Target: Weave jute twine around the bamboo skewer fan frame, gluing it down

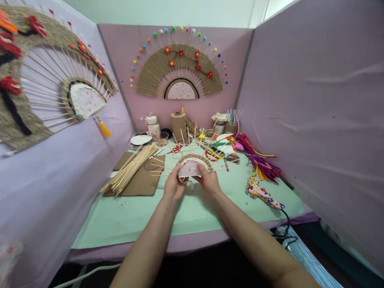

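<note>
Both hands hold a small half-round fan base up over the table. Its face is pale with pink spots, a woven twine band runs round the curved edge, and thin wooden sticks spread out from it. My left hand grips the left lower corner, and my right hand grips the right lower corner with its thumb on the pale face. The fingers behind the base are mostly hidden. A whitish strip hangs below its straight edge, between the hands.
Left lies a bundle of wooden sticks on cardboard. Behind stand a twine spool and a white jar. Scissors, pipe cleaners and a patterned glue gun with a cord lie right. A finished fan hangs on the back panel.
</note>
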